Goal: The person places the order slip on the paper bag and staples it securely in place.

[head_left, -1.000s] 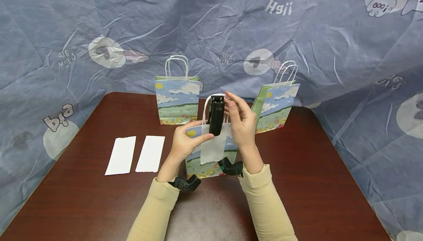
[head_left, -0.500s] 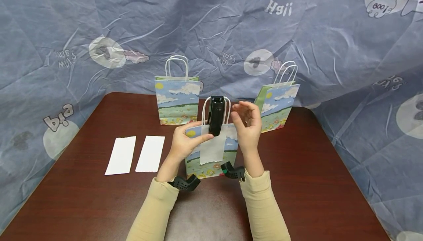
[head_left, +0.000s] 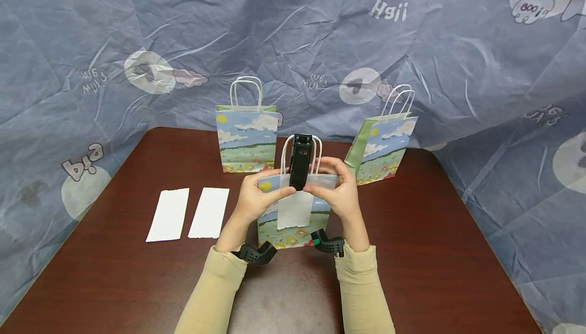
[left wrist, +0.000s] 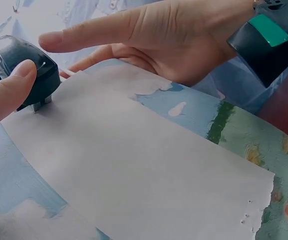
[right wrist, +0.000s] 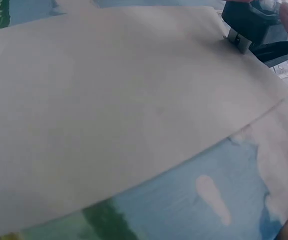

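Observation:
A black stapler [head_left: 300, 162] stands upright over the top edge of a paper bag [head_left: 270, 222] printed with a sky and meadow. Its jaw straddles the edge of a white paper slip [head_left: 294, 211] lying against the bag's front. My left hand [head_left: 257, 195] pinches the stapler low down, thumb [left wrist: 14, 87] on its side, with fingers behind the bag. My right hand [head_left: 341, 191] holds the bag's upper right side, fingers mostly hidden behind it. Its straight thumb [left wrist: 84, 36] ends right beside the stapler.
Two white paper slips [head_left: 168, 215] lie on the brown table [head_left: 114, 273] to the left. Matching bags with white handles stand at the back, one left of centre [head_left: 247, 138] and one right [head_left: 389, 141]. A blue printed cloth [head_left: 293, 29] hangs behind.
My right hand draws back from the handles and stapler top, then comes down to the bag's upper right side. The left hand and stapler stay nearly in place.

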`<state>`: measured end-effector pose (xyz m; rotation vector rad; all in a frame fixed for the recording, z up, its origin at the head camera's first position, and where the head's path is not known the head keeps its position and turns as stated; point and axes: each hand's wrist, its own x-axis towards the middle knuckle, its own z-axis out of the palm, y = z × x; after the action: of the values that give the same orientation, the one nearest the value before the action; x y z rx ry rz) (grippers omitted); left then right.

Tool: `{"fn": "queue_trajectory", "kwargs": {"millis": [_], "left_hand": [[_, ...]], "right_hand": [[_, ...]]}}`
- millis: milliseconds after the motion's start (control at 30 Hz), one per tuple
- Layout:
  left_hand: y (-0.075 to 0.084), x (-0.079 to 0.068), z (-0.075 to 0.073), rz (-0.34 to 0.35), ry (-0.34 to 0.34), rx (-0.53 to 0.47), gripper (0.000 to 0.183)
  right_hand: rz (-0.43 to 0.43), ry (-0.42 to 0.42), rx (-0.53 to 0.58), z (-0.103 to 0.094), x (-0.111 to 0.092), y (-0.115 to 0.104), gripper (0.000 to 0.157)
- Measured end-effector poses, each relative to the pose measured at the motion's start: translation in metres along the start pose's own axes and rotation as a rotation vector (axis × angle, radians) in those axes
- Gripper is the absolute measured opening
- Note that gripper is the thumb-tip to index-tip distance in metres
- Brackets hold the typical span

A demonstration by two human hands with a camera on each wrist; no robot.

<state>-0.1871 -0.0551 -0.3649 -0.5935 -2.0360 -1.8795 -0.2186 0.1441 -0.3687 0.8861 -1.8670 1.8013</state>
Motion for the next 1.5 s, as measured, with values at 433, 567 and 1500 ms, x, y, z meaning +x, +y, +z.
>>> {"fn": "queue_trajectory", "kwargs": {"millis": [433,567,1500], "left_hand": [[0.001,0.0,-0.003,-0.042,-0.064,-0.006,0.041],[0.003,0.0,-0.003,-0.038,-0.088,-0.012,0.04],[0.011,-0.002,0.001,0.04,-0.021,0.036,0.035]], "right_hand": [[0.187,-0.073,-0.138,0.008,0.001,-0.037,0.04],[0.172,-0.088,-0.122,0.008,0.0,-0.037,0.037],[0.132,-0.041,-0.134,0.009,-0.002,-0.015,0.036]]}}
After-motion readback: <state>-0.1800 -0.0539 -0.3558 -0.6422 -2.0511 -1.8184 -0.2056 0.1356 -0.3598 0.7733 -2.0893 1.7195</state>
